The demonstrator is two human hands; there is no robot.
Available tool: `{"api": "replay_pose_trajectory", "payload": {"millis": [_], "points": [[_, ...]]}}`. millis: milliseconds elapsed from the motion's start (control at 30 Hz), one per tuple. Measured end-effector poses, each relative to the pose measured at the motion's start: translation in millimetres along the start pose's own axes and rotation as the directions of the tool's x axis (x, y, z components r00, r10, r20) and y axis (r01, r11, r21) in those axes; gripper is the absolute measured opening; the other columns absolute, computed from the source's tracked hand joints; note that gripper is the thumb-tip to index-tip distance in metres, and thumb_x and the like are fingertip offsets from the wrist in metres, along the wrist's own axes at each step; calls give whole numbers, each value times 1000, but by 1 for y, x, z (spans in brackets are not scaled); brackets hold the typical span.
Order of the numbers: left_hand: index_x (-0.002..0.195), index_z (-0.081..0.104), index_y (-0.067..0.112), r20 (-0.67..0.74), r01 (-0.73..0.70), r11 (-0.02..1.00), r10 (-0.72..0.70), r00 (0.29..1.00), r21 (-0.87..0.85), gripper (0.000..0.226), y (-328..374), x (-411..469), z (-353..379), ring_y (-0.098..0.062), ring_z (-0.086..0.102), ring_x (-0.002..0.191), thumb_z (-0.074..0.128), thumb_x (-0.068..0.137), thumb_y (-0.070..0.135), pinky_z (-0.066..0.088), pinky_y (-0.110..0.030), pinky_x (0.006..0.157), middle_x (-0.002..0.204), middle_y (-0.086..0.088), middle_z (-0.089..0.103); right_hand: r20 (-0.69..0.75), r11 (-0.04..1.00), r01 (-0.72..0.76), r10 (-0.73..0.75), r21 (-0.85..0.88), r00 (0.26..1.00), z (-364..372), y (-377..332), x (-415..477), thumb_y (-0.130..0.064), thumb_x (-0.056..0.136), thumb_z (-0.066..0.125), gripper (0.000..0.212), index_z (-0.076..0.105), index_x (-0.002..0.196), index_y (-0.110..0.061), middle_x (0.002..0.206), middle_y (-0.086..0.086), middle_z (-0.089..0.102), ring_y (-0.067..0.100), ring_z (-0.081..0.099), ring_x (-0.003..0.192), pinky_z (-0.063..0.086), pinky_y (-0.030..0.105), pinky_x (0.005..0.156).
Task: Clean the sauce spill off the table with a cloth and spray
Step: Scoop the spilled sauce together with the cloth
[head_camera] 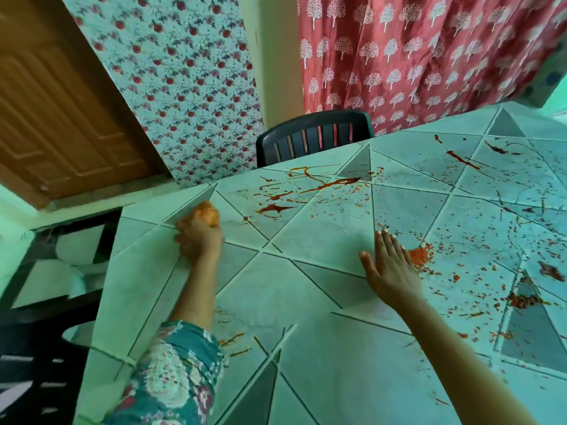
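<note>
Head view, left hand (201,240) clenched round blurred orange cloth (204,213) — mostly hidden, right hand (391,271) flat, fingers straight, on table (322,369).

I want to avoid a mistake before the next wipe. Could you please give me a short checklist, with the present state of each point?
1. Cloth gripped by left hand: ok.
2. Cloth clean: not ok, it looks orange-stained.
3. Right hand free: ok, flat on the table.
4. Sauce streaks wiped: not ok, they lie beyond the cloth.
5. Red bits cleared: not ok, piled beside the right hand.
6. Spray within reach: cannot tell, none in view.
</note>
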State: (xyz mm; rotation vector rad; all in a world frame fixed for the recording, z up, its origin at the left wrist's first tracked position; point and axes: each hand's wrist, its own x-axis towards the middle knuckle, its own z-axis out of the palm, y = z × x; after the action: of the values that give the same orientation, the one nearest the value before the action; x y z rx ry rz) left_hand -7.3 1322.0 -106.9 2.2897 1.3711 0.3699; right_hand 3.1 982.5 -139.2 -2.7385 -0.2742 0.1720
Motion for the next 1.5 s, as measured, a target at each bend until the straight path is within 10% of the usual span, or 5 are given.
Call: {"api": "replay_pose_trajectory", "payload": {"millis": [267, 800, 1100, 1267, 1500], "points": [[132, 51, 31, 267, -477, 822, 557, 786, -311, 50, 91, -127, 53, -22, 45, 122, 62, 84, 19, 47, -39, 94, 144, 3, 36, 25, 997, -52, 54, -65, 998, 2, -4, 27, -54, 96, 12, 70, -2, 150, -11, 158, 6, -6, 17, -7, 145, -4, 32, 116], [118, 58, 26, 44, -135, 991, 136, 990, -22, 38, 55, 76, 29, -33, 57, 98, 69, 81, 30, 52, -40, 76, 114, -12, 54, 27, 981, -58, 65, -184, 998, 8, -1, 55, -52, 97, 16, 71, -8, 149, -10, 157, 6, -11, 17, -10, 145, -4, 32, 116], [133, 51, 27, 253, -734, 625, 780, 573, -266, 50, 139, -94, 76, -23, 45, 123, 62, 85, 16, 45, -37, 99, 144, -1, 39, 18, 962, -68, 76, -264, 997, -4, 9, 60, -62, 92, 21, 81, -4, 150, -11, 158, 6, -6, 17, -4, 146, -1, 32, 117], [124, 57, 26, 51, -538, 828, 551, 833, -157, 41, 129, 22, 58, -16, 55, 94, 66, 84, 23, 43, -24, 64, 125, -4, 52, 36, 966, -48, 59, -255, 998, -7, 15, 64, -71, 83, 6, 90, -5, 150, -12, 158, 6, -8, 17, -5, 145, 0, 31, 116], [129, 53, 23, 116, -207, 974, 197, 974, 87, 47, 122, 105, 62, -39, 47, 111, 66, 85, 25, 46, -46, 89, 126, -17, 44, 18, 966, -51, 57, -254, 998, -6, 13, 63, -73, 63, -15, 107, -4, 150, -11, 158, 5, -7, 17, -4, 146, 2, 30, 116]]}}
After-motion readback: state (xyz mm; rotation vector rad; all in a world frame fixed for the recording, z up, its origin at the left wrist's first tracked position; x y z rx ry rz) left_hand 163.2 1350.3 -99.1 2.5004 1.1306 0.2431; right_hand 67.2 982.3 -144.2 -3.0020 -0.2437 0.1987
